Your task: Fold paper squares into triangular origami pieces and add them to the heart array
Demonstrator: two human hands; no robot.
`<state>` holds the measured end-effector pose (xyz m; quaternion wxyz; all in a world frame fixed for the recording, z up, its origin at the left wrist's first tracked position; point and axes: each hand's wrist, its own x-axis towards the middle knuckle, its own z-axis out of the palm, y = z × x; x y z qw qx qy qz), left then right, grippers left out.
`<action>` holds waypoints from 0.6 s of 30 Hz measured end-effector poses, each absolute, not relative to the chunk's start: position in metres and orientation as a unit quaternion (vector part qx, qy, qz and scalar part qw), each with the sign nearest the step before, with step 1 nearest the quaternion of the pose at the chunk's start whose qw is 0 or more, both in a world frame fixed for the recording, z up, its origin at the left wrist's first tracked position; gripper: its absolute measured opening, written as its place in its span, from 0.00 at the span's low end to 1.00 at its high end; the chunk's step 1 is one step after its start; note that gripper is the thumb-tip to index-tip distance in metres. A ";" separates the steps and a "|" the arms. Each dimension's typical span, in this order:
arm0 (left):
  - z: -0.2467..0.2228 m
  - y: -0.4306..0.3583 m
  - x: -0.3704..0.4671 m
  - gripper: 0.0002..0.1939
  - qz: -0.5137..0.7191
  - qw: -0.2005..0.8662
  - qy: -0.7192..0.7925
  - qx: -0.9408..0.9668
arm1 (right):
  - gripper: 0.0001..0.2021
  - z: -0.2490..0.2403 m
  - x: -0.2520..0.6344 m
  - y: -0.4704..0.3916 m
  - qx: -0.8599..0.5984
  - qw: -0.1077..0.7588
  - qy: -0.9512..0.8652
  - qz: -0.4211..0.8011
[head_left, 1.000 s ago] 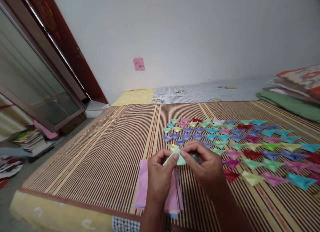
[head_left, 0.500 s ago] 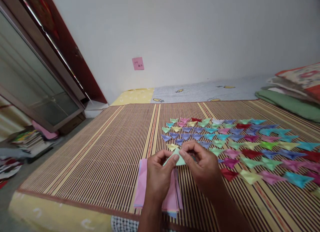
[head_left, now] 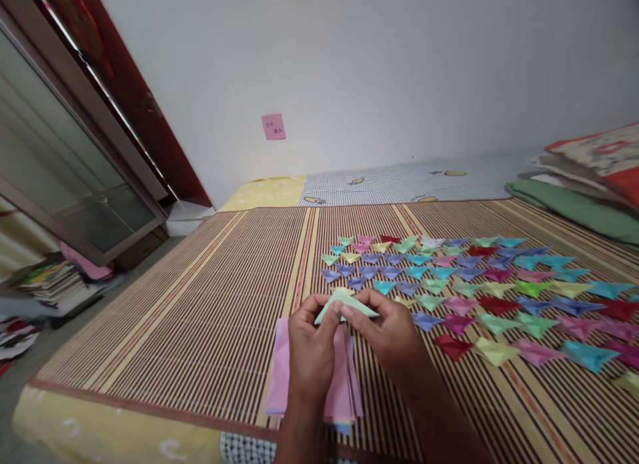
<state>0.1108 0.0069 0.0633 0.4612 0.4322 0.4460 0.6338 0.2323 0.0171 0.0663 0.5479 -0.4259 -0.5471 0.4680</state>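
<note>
A light green folded paper [head_left: 343, 299], roughly triangular, is held up between both hands. My left hand [head_left: 312, 344] pinches its left side, thumb on the near face. My right hand [head_left: 392, 324] grips the right side, its thumb close beside the left thumb. Below my left hand lies a stack of pink paper sheets [head_left: 279, 377] with some blue edges showing, partly hidden by the hand and wrist. Rows of small folded paper pieces in many colours, among them a red one [head_left: 452, 347] and a cyan one [head_left: 590, 355], spread over the mat beyond and right of my hands.
The striped mat [head_left: 200, 304] covers a bed against the wall. Folded green cloth [head_left: 574, 208] and a patterned pillow [head_left: 609, 154] lie at the far right. A pink note [head_left: 273, 127] is on the wall. Books [head_left: 52, 284] and a glass-panelled door [head_left: 64, 144] stand at the left.
Both hands have moved slightly left with the green paper. My right thumb has come nearer the left thumb, and more of the paper's triangular shape shows between the hands.
</note>
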 end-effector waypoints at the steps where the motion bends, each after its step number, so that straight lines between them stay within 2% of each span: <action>1: 0.062 0.007 0.110 0.10 0.636 0.462 0.443 0.431 | 0.14 0.066 0.231 0.017 -0.426 0.548 -0.541 0.475; 7: 0.059 0.007 0.110 0.10 0.633 0.446 0.453 0.442 | 0.12 0.061 0.228 0.016 -0.432 0.552 -0.524 0.484; 13: 0.064 0.004 0.109 0.09 0.631 0.324 0.506 0.491 | 0.13 0.059 0.231 0.021 -0.417 0.571 -0.487 0.513; 18: 0.061 0.005 0.109 0.10 0.644 0.355 0.490 0.468 | 0.12 0.055 0.233 0.024 -0.404 0.573 -0.499 0.509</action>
